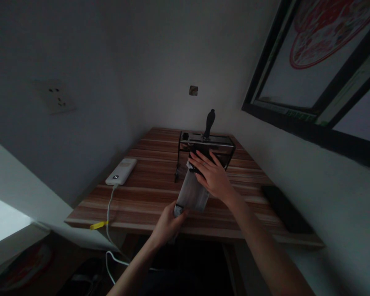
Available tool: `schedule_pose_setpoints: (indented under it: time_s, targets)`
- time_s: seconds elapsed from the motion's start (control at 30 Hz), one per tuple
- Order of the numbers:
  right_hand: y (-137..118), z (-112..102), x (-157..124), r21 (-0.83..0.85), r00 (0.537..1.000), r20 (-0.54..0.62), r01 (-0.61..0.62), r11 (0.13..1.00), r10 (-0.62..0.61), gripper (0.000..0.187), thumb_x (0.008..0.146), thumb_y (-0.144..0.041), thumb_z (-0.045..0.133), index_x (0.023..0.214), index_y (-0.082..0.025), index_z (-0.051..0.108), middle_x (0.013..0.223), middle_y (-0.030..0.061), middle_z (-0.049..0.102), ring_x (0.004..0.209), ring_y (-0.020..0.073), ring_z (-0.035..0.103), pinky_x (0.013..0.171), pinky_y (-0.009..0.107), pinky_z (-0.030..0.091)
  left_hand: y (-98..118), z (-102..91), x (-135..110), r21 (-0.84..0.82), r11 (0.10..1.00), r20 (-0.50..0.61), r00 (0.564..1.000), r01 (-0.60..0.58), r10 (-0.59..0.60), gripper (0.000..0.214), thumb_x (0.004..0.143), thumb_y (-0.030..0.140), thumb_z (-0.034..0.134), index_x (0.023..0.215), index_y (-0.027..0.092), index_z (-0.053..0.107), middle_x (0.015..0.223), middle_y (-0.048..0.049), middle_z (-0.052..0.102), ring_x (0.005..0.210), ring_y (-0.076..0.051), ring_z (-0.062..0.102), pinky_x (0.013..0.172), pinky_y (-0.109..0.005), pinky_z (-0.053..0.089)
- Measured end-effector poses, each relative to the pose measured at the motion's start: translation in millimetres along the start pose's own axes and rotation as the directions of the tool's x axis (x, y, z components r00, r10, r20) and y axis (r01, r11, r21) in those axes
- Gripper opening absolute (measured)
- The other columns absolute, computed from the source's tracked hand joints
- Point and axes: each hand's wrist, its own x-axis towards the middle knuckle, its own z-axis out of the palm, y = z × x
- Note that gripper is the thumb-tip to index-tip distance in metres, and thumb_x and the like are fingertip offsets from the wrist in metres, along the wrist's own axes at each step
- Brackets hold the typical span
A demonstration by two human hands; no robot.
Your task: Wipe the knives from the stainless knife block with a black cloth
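My left hand [169,222] is closed around the near corner of a flat, translucent strip [193,193], which looks like a plastic sleeve with a small dark-and-white printed patch at that end. The strip slants up and away to my right hand [214,174]. There, my right hand lies palm down with fingers spread over the strip's far end and a black part. Just beyond stands a metal-framed device [225,142] with an upright black handle [210,121]. My right fingers hide part of its front, so I cannot tell whether they touch it.
On the wood-grain table [154,148], a white power bank [121,172] sits left with a white cable [110,205] and yellow tag [98,225] hanging over the edge. A flat black object [285,209] lies right. Walls close in the table; a framed picture [320,53] leans on the right.
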Motion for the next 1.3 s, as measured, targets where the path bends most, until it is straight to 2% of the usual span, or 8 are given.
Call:
schedule_pose_setpoints:
  time_s: [0.23, 0.4, 0.57, 0.67, 0.77, 1.0, 1.13, 1.3]
  targets:
    - [-30.6, 9.6, -17.8, 0.052, 0.998, 0.047, 0.030, 0.998, -0.032, 0.049, 0.087, -0.020, 0.042, 0.136, -0.020, 0.034, 0.143, 0.0013, 0.032, 0.135, 0.0168, 0.020, 0.111, 0.045, 0.014, -0.9, 0.1, 0.9, -0.025, 0.999, -0.039, 0.999, -0.029, 0.028, 0.018, 0.073, 0.032, 0.054, 0.077, 0.014, 0.052, 0.052, 0.0068, 0.042, 0.040, -0.005, 0.032, 0.038, -0.015, 0.028]
    - [-53.8, 16.4, -33.6, 0.091, 0.996, 0.086, 0.030, 0.995, -0.038, 0.052, 0.087, -0.021, 0.043, 0.137, -0.021, 0.032, 0.144, 0.0011, 0.031, 0.135, 0.0169, 0.020, 0.111, 0.045, 0.013, 0.4, 0.4, 3.0, -0.009, 0.994, -0.101, 0.989, -0.113, 0.111, 0.012, 0.067, 0.022, 0.052, 0.074, 0.013, 0.056, 0.062, 0.0022, 0.055, 0.054, -0.008, 0.044, 0.052, -0.017, 0.039]
    - [-78.0, 21.0, -49.4, 0.150, 0.986, 0.149, 0.056, 0.987, -0.079, 0.053, 0.087, -0.022, 0.043, 0.138, -0.020, 0.030, 0.145, -0.0002, 0.029, 0.135, 0.0148, 0.018, 0.112, 0.043, 0.012, -1.4, 0.4, 2.1, -0.069, 0.997, -0.125, 0.992, -0.034, 0.026, 0.013, 0.056, 0.016, 0.051, 0.067, 0.013, 0.056, 0.056, 0.0018, 0.056, 0.049, -0.009, 0.046, 0.045, -0.018, 0.039]
    - [-86.7, 22.9, -55.4, 0.180, 0.982, 0.169, 0.057, 0.982, -0.087, 0.055, 0.086, -0.022, 0.043, 0.139, -0.020, 0.027, 0.145, -0.0003, 0.029, 0.136, 0.0144, 0.017, 0.112, 0.043, 0.012, -1.5, -0.3, -0.7, -0.104, 0.991, -0.157, 0.985, -0.082, 0.065, 0.022, 0.052, 0.013, 0.051, 0.072, 0.013, 0.060, 0.062, -0.0005, 0.061, 0.057, -0.012, 0.052, 0.052, -0.021, 0.045]
    - [-88.0, 23.6, -56.6, 0.196, 0.981, 0.174, 0.048, 0.979, -0.083, 0.056, 0.086, -0.021, 0.044, 0.139, -0.020, 0.026, 0.144, 0.0000, 0.029, 0.136, 0.0144, 0.017, 0.112, 0.043, 0.011, -0.9, -0.9, -2.5, -0.110, 0.990, -0.153, 0.986, -0.089, 0.072, 0.027, 0.051, 0.011, 0.050, 0.075, 0.012, 0.062, 0.066, -0.0014, 0.063, 0.062, -0.013, 0.054, 0.056, -0.022, 0.047]
    - [-76.5, 20.3, -51.6, 0.185, 0.981, 0.166, 0.067, 0.980, -0.098, 0.055, 0.086, -0.022, 0.044, 0.139, -0.022, 0.027, 0.143, -0.0007, 0.032, 0.134, 0.0140, 0.021, 0.111, 0.043, 0.015, -4.9, 0.9, 1.9, -0.098, 0.995, -0.094, 0.996, -0.011, 0.001, 0.020, 0.052, 0.011, 0.047, 0.070, 0.013, 0.056, 0.055, 0.0034, 0.054, 0.043, -0.006, 0.040, 0.040, -0.016, 0.034]
    - [-63.8, 15.9, -46.0, 0.161, 0.986, 0.139, 0.067, 0.985, -0.090, 0.055, 0.085, -0.021, 0.044, 0.138, -0.021, 0.028, 0.143, 0.0004, 0.033, 0.134, 0.0148, 0.022, 0.111, 0.043, 0.017, 0.9, 3.1, 2.0, -0.080, 0.997, -0.072, 0.997, 0.000, -0.006, 0.007, 0.062, 0.017, 0.050, 0.069, 0.014, 0.051, 0.048, 0.0065, 0.046, 0.039, -0.005, 0.033, 0.037, -0.015, 0.029]
    - [-45.4, 11.1, -33.9, 0.136, 0.990, 0.108, 0.074, 0.988, -0.089, 0.054, 0.086, -0.019, 0.043, 0.138, -0.021, 0.029, 0.142, -0.0002, 0.034, 0.134, 0.0145, 0.021, 0.111, 0.043, 0.016, 4.6, 1.7, -0.6, -0.077, 0.997, -0.048, 0.999, -0.004, 0.000, 0.012, 0.069, 0.025, 0.053, 0.075, 0.015, 0.052, 0.048, 0.0075, 0.043, 0.038, -0.005, 0.031, 0.038, -0.015, 0.028]
